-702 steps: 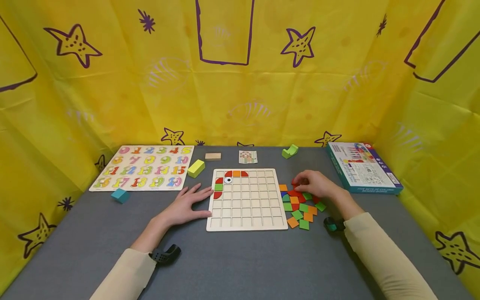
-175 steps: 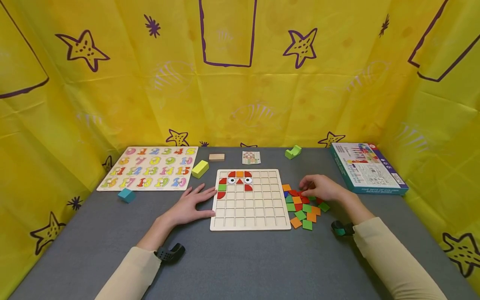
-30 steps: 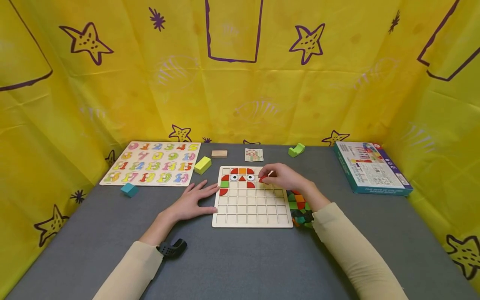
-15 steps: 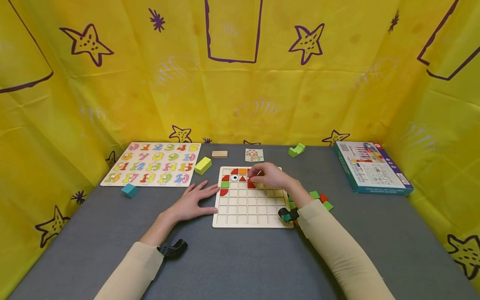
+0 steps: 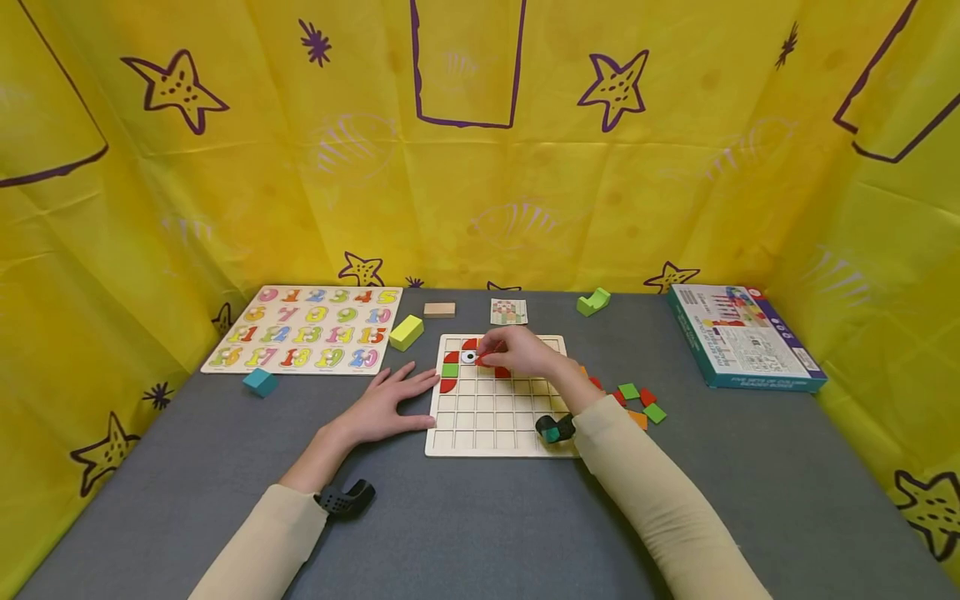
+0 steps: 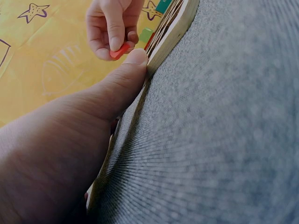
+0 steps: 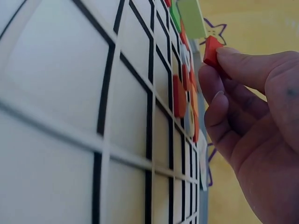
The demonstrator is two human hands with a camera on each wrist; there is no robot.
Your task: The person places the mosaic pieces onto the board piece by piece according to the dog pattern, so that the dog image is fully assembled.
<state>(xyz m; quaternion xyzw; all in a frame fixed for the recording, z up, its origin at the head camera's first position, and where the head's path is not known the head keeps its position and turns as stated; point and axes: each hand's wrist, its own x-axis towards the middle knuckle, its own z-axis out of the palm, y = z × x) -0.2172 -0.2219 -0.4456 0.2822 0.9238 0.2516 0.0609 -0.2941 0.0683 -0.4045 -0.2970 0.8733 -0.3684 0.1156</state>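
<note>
Between thumb and fingertips my right hand (image 5: 521, 352) pinches a small red tile (image 7: 213, 51), held just above the upper left of a wooden grid board (image 5: 487, 421). Set in the board's top left rows are red curved tiles, a green tile (image 5: 450, 370), and an eye tile (image 5: 468, 357). Part of that pattern is hidden behind the right hand. My left hand (image 5: 384, 408) lies with fingers spread at the board's left side, its thumb touching the edge. Loose red, green and orange tiles (image 5: 628, 392) lie right of the board, partly covered by the right forearm.
A number puzzle board (image 5: 300, 329) lies at the back left, a teal block (image 5: 260, 382) by its front edge. Behind the grid board are a yellow block (image 5: 406, 332), a wooden block (image 5: 439, 310), a pattern card (image 5: 509, 312) and a green curved block (image 5: 593, 302). A box (image 5: 746, 337) lies right.
The right hand has carried the red tile leftward across the board. A second eye, a red triangle and another red tile joined the pattern since the oldest frame. The left hand stays put.
</note>
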